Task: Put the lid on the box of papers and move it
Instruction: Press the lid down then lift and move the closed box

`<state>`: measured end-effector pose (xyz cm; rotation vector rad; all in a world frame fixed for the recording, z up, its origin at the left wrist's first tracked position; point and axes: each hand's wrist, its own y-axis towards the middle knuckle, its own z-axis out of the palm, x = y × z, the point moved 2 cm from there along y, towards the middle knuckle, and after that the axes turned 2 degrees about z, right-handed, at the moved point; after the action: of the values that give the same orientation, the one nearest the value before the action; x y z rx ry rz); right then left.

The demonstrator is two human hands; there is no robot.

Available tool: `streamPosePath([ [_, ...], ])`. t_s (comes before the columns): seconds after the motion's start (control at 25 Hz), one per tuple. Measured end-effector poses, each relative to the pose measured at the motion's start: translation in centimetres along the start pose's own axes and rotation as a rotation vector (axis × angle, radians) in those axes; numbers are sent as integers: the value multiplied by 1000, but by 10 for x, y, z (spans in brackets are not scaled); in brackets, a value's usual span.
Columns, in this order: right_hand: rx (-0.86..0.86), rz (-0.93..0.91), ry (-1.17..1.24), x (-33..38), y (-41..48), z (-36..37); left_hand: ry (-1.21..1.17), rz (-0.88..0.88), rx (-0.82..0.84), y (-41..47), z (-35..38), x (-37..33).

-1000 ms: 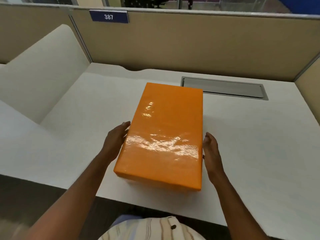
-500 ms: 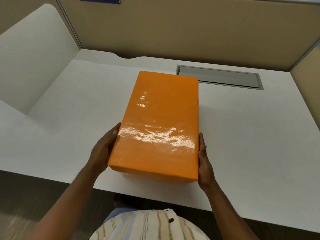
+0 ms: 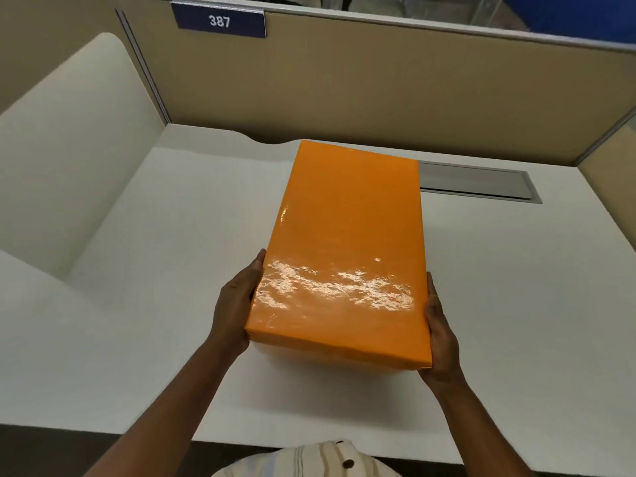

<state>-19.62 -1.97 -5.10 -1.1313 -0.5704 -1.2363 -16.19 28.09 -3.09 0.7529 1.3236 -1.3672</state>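
Note:
A glossy orange box [image 3: 347, 249] with its lid on fills the middle of the head view, long side pointing away from me. It is held above the white desk [image 3: 172, 270], its near end raised. My left hand [image 3: 235, 304] presses flat against the box's left side near the front corner. My right hand [image 3: 440, 333] grips the right side near the front corner. The papers inside are hidden by the lid.
A grey cable hatch [image 3: 481, 182] is set into the desk behind the box on the right. Tan partition walls [image 3: 378, 80] close the back and right; a white divider [image 3: 69, 149] stands on the left. A blue sign [image 3: 219, 21] reads 387.
Both hands went from beside the box to gripping its sides. The box has risen off the desk and its far end now covers part of the hatch.

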Motion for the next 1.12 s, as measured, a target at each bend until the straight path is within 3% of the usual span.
streamPosePath([
  [0.52, 179, 2, -18, -15, 122, 228, -133, 57, -103, 125, -161, -113],
  [0.72, 228, -12, -69, -20, 177, 300, -181, 87, -263, 180, -206, -139],
  [1.12, 226, 17, -98, -56, 266, 377, -130, 117, -377, 273, -264, -155],
])
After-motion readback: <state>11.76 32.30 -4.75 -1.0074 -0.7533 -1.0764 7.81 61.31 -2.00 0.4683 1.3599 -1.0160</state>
